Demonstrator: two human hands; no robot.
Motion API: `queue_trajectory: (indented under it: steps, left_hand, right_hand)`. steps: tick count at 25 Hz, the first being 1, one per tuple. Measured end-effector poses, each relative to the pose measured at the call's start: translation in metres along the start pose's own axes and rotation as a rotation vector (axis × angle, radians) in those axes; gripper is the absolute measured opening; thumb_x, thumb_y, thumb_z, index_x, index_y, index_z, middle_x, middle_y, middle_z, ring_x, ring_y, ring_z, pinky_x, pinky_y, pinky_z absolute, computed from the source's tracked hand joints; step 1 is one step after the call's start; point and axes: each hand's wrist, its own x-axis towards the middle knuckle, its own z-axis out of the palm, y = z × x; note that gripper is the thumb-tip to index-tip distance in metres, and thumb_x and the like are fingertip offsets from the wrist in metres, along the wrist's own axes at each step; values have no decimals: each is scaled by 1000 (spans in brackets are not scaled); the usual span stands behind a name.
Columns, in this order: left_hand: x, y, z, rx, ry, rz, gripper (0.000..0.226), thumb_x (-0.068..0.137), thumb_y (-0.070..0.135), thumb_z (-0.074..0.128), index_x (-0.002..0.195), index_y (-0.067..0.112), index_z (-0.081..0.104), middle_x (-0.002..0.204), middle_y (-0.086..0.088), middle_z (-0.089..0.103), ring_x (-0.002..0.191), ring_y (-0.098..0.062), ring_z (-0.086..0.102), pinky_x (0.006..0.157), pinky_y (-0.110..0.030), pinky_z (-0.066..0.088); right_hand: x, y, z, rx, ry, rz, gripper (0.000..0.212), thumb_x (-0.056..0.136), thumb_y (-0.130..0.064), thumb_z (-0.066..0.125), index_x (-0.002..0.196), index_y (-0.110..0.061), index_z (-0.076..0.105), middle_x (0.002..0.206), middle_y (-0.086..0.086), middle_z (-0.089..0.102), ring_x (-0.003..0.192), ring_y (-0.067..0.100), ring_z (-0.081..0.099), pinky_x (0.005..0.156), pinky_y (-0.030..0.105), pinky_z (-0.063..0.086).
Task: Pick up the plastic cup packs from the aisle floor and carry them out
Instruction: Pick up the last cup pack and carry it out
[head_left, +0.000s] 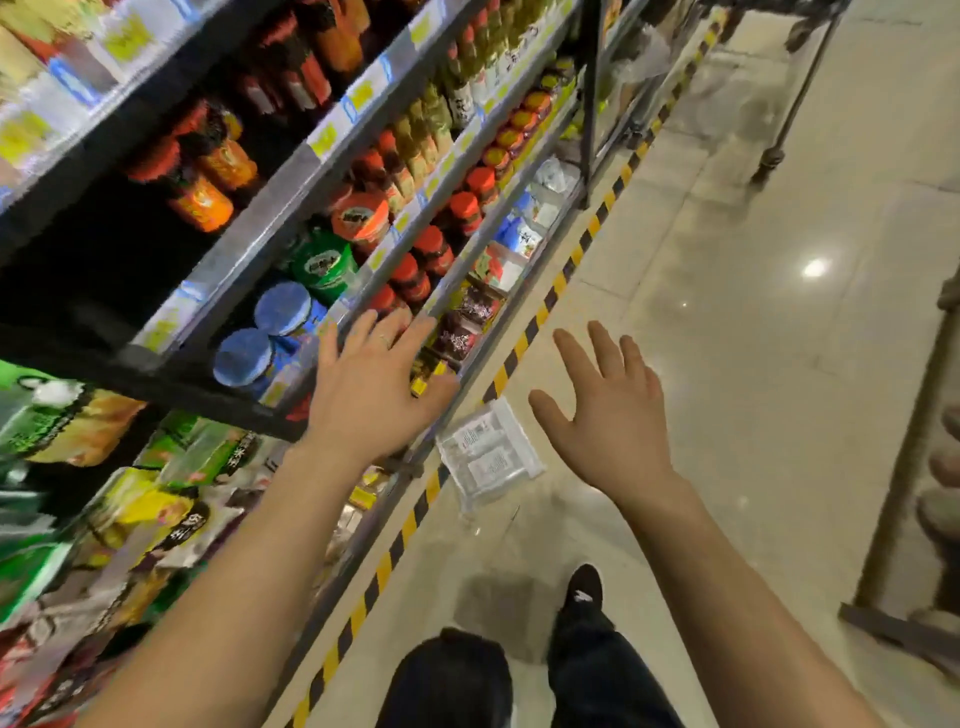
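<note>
Cup pack (488, 457) flat on floor (753, 364), 12 o'clock of shoe (584, 592); L hand (374, 395) & R hand (613, 415) spread, empty.

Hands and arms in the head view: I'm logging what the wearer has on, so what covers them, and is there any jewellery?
Both forearms are bare up to the frame edge: no sleeves, gloves or watch show. The left hand seems to carry a thin pale ring on one finger, though blur makes it uncertain. The right hand shows no ring or marking.
</note>
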Motion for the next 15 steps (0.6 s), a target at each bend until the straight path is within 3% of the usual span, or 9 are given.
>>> queue_trajectory:
  steps: [6, 9, 15]
  left_hand:
    - [96, -29, 128, -9, -188, 217, 83, 77, 72, 30, 142, 25, 48, 147, -7, 47, 137, -31, 39, 111, -56, 28]
    - [139, -47, 205, -70, -230, 386, 81, 81, 68, 36, 141, 17, 50, 141, -13, 53, 131, -34, 47, 106, -52, 37]
    - [202, -104, 405, -93, -339, 560, 78, 86, 65, 35, 149, 19, 36, 149, -12, 45, 136, -32, 40, 109, -54, 35]
  right_hand:
    - [24, 45, 112, 37, -16, 278, 70, 89, -61, 27, 152, -32, 26, 161, 8, 20, 147, 39, 16, 115, 54, 23]
    - [33, 55, 184, 35, -82, 374, 68, 92, -60, 28, 154, -34, 17, 163, 6, 11, 149, 37, 7, 117, 52, 17]
    - [67, 56, 384, 138, -8, 586, 68, 92, -58, 38, 153, -31, 23, 162, 9, 17, 148, 37, 12, 115, 52, 19]
